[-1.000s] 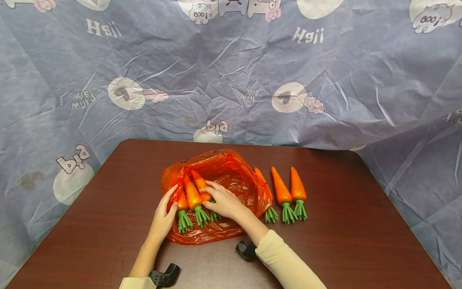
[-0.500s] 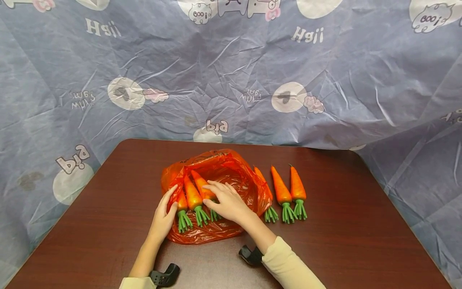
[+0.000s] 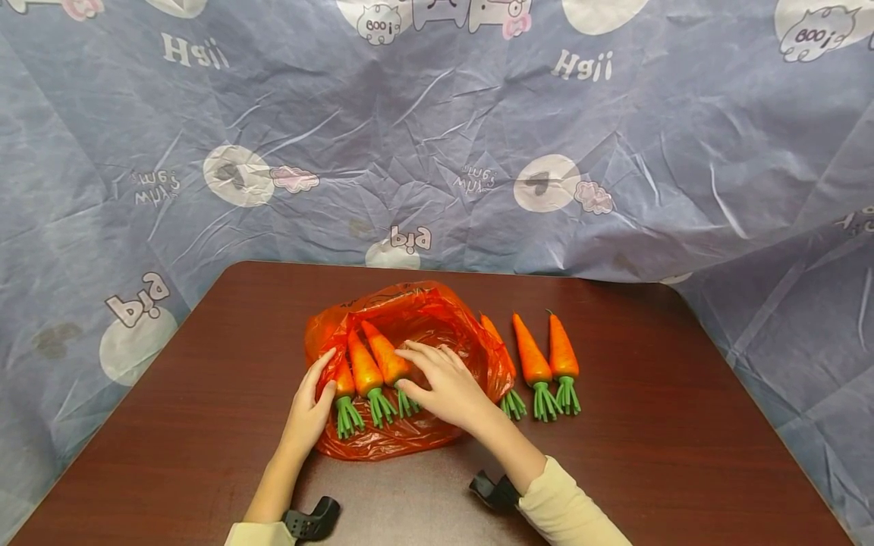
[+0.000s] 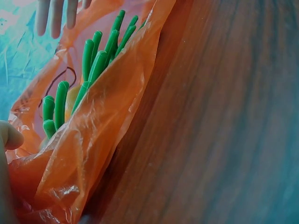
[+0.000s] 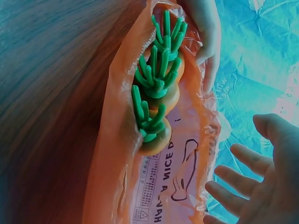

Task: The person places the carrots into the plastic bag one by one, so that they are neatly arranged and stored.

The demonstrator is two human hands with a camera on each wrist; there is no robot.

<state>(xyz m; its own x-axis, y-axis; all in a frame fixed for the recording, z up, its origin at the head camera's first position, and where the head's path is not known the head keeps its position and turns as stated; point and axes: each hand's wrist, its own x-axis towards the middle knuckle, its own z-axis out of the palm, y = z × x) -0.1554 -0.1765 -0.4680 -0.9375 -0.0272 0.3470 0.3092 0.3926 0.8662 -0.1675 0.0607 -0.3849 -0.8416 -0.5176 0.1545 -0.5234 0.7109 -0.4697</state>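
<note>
Bagging seems underway: three orange, green-stemmed carrots [image 3: 365, 370] lie inside the translucent red plastic bag [image 3: 378, 449], its edge held in the left hand's [image 3: 307, 413] curled fingers, while the right hand [image 3: 447, 387], spread and empty, would next need to reach the loose carrots [image 3: 532, 358] on the brown bench [image 3: 655, 425].

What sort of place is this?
Likely a makeshift filming corner, though the wider room is out of view: a wrinkled, printed backdrop hangs behind a dark brown tabletop, and black wrist-worn devices are in view.
</note>
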